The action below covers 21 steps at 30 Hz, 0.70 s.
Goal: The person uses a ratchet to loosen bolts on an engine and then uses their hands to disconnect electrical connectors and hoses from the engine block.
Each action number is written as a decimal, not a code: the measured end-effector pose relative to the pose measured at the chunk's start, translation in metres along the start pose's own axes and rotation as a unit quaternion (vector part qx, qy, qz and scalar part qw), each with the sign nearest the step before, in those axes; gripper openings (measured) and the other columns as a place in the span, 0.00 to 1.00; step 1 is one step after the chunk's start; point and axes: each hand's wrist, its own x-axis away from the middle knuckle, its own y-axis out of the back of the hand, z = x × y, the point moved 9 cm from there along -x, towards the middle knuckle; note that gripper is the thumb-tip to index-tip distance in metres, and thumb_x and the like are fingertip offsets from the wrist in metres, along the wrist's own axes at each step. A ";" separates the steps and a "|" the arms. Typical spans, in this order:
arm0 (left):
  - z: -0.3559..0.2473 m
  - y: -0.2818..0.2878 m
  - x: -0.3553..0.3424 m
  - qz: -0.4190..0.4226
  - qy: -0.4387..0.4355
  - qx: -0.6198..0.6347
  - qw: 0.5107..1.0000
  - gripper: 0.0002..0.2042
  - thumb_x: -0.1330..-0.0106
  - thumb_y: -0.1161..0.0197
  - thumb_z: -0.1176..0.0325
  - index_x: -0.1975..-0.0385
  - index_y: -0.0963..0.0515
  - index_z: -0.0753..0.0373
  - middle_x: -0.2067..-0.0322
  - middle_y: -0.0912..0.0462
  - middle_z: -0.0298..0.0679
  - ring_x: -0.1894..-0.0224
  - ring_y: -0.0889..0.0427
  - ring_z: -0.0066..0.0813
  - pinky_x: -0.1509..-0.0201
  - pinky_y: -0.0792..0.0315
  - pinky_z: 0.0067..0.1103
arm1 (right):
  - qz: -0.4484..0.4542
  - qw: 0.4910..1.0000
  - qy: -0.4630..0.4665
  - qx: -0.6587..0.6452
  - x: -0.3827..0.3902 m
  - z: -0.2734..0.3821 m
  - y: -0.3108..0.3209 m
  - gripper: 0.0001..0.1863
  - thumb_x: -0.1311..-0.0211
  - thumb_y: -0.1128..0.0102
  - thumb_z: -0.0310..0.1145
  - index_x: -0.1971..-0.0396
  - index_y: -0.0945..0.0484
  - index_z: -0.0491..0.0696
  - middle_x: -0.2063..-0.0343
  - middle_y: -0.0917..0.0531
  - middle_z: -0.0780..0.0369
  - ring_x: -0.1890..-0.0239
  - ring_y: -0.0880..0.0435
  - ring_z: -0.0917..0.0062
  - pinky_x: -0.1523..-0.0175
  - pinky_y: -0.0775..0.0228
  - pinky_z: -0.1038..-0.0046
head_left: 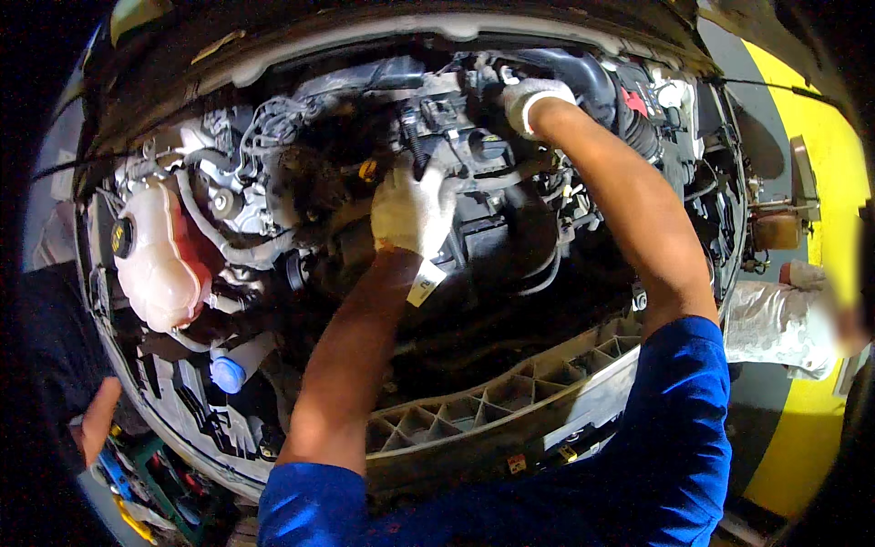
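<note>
Beside yellow-marked floor (807,447), working inside an open engine bay (456,27). Reaching with gloved left hand (415,210) over the engine (469,164), mid-bay, with grip and finger spread unclear; farther off, with gloved right hand (538,102) part-curled beside a black duct (588,80), hold hidden. Best, likely, to feel before forcing, keeping pressure off the corrugated hose (415,139). Note leftward a blue-capped filler (228,372), contents unseen; beyond, a translucent tank (159,264), reddish at right, perhaps from fluid.
</note>
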 end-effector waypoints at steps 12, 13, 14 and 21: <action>0.009 0.003 0.004 -0.034 -0.029 0.030 0.999 0.20 0.33 0.38 0.53 0.43 0.21 0.51 0.50 0.23 0.55 0.56 0.19 0.51 0.53 0.22 0.40 | 0.091 0.988 0.075 0.102 -0.082 0.017 -0.018 0.16 0.38 0.43 0.36 0.57 0.12 0.45 0.53 0.11 0.54 0.55 0.12 0.64 0.51 0.22 0.56; 0.008 0.001 0.004 -0.035 -0.028 0.034 0.998 0.21 0.33 0.37 0.53 0.43 0.21 0.51 0.50 0.23 0.55 0.56 0.19 0.51 0.53 0.22 0.40 | 0.101 0.984 0.084 0.118 -0.086 0.017 -0.021 0.18 0.39 0.42 0.39 0.55 0.13 0.45 0.51 0.12 0.54 0.53 0.13 0.63 0.49 0.22 0.57; 0.008 -0.001 0.004 -0.037 -0.027 0.037 0.998 0.21 0.34 0.37 0.53 0.43 0.21 0.51 0.50 0.23 0.55 0.56 0.19 0.51 0.53 0.22 0.41 | 0.112 0.980 0.094 0.134 -0.090 0.017 -0.024 0.21 0.39 0.42 0.42 0.53 0.13 0.45 0.50 0.12 0.53 0.51 0.13 0.61 0.47 0.23 0.57; -0.003 0.000 -0.001 -0.072 -0.039 0.034 0.996 0.18 0.36 0.37 0.55 0.48 0.20 0.51 0.52 0.23 0.50 0.57 0.18 0.48 0.55 0.22 0.39 | 0.111 0.990 0.000 0.086 -0.148 -0.023 -0.058 0.16 0.40 0.38 0.37 0.55 0.13 0.49 0.54 0.12 0.58 0.57 0.15 0.65 0.51 0.23 0.57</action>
